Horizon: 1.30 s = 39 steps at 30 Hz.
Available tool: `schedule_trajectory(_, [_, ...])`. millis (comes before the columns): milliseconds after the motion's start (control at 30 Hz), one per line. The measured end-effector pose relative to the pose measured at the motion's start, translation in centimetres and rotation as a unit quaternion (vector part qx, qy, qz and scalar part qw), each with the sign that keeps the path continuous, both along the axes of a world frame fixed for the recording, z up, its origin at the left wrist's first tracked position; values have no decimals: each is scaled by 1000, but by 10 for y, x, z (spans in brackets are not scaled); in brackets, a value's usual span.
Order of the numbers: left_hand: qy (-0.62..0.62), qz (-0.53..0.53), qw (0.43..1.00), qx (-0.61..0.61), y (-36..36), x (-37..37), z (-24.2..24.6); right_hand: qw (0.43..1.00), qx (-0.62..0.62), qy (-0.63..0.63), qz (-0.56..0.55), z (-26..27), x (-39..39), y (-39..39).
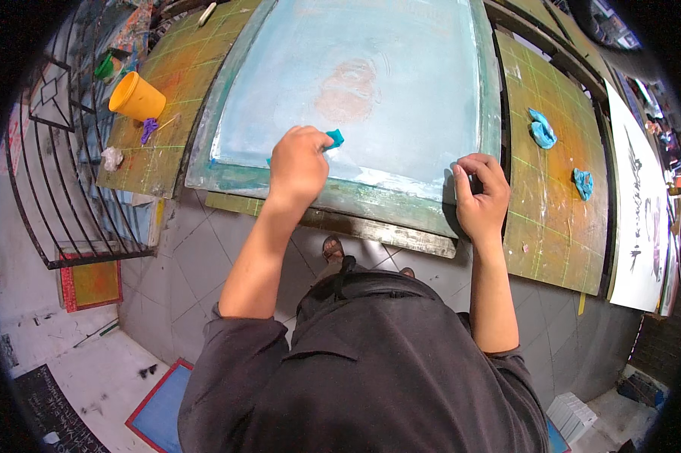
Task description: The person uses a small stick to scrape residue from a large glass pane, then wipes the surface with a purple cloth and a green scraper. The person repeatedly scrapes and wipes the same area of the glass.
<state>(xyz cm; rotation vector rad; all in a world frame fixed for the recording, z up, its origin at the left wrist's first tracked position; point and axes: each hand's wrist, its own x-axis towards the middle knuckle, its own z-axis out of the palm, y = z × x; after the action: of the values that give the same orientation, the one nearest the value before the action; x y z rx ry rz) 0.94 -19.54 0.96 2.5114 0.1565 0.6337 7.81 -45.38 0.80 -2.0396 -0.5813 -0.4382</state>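
Observation:
My left hand (299,167) is closed around a teal piece (334,139), perhaps a cloth or scraper; its ends stick out on both sides of my fist. Beneath the fist lies a screen-printing frame (340,189) with pale blue mesh (425,107) and a green, paint-smeared border. A brownish wet-looking patch (346,93) marks the middle of the mesh. At the frame's near right corner, my right hand (483,195) rests with fingers curled and the thumb apart. Nothing shows between them, though the underside of that hand is hidden.
To the left, a board (187,68) bears a yellow cup (138,96), a purple rag (149,130) and a crumpled white wad (112,158). Blue rags (542,129) lie on the right-hand board (550,215). Beyond it is a printed white sheet (638,226). A black metal grille (62,170) stands left.

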Motion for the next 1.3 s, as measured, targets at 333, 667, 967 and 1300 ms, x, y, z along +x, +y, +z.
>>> schedule_trajectory(333, [76, -54, 847, -524, -27, -25, 28, 1000, 7, -2, -4, -1, -1, -2])
schedule_trajectory(667, [-6, -71, 660, -748, -34, -31, 34, 912, 275, 290, 90, 3, 19, -31])
schedule_trajectory(967, [42, -45, 613, -787, -44, -38, 17, 950, -77, 26, 300, 80, -36, 40])
schedule_trajectory(1300, [-73, -72, 890, -444, 35, -80, 16, 926, -27, 47, 373, 59, -2, 125])
